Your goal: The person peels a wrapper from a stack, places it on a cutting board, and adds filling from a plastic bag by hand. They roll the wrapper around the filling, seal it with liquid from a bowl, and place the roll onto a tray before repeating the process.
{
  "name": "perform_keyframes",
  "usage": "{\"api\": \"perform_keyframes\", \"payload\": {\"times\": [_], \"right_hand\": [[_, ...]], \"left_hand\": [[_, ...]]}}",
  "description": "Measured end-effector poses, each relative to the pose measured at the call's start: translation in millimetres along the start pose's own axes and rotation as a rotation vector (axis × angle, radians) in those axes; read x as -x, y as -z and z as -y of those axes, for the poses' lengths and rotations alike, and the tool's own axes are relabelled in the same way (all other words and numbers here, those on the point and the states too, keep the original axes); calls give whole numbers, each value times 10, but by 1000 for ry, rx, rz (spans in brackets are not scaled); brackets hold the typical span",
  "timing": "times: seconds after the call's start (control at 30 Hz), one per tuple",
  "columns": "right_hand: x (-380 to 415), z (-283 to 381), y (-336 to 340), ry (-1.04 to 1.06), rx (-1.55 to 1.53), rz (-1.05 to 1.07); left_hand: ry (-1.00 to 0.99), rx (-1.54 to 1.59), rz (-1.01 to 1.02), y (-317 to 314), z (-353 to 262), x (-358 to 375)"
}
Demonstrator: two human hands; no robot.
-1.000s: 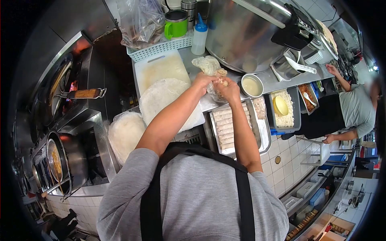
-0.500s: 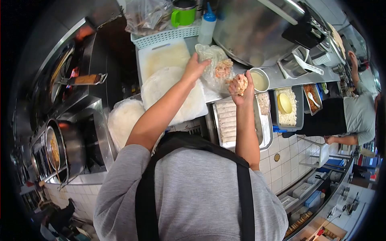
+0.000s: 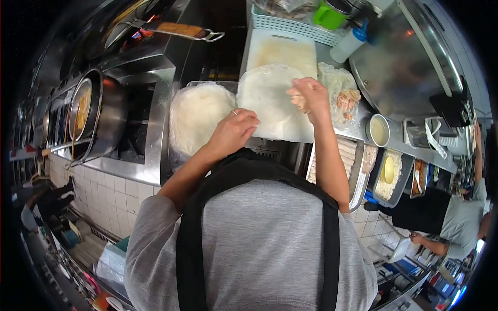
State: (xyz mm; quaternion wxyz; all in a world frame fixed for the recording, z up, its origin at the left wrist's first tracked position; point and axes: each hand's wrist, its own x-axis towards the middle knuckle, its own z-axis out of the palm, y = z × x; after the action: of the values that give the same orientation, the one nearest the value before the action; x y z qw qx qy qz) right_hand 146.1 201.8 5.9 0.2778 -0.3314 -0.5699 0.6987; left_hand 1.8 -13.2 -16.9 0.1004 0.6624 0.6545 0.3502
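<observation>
A clump of pinkish meat filling is in my right hand, which is closed round it over a thin round white wrapper sheet. The sheet lies on top of a stack on a white cutting board. My left hand is at the sheet's lower left edge, with fingers loosely bent and apart from the thumb; I see nothing in it. To the left lies a plastic-wrapped pile of round wrappers. Right of the board, a clear plastic bag holds more filling.
A steel bowl of pale liquid stands beside a large pot. A tray of rolls is near my right forearm. A pan handle juts out over the stove at left. Another person stands at far right.
My view has turned left. My right hand has carried the filling from beside the steel bowl to above the wrapper sheet. My left hand has left the plastic bag for the sheet's near edge.
</observation>
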Motion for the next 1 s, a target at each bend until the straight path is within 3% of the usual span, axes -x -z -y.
{"api": "perform_keyframes", "payload": {"times": [0.03,0.13,0.17,0.27,0.3,0.53,0.63,0.8,1.0], "right_hand": [[13,73,-142,-81,325,13],[71,-195,-394,721,1160,121],[141,-220,-428,604,1179,266],[177,-217,-313,667,1015,389],[216,-113,-231,498,867,426],[160,-330,-30,569,1043,353],[128,-289,-39,604,1110,321],[256,-196,41,737,1058,238],[214,-261,197,597,1111,275]], "left_hand": [[-29,-32,18,-1,-16,43],[-82,-92,15,5,-55,91],[-82,-101,18,15,-48,109],[-60,-109,61,65,-5,133],[-36,-100,89,99,1,135],[53,93,-107,-36,26,-359],[66,2,56,-130,107,-549],[76,-39,84,-202,160,-620],[78,-54,83,-123,300,-597]]}}
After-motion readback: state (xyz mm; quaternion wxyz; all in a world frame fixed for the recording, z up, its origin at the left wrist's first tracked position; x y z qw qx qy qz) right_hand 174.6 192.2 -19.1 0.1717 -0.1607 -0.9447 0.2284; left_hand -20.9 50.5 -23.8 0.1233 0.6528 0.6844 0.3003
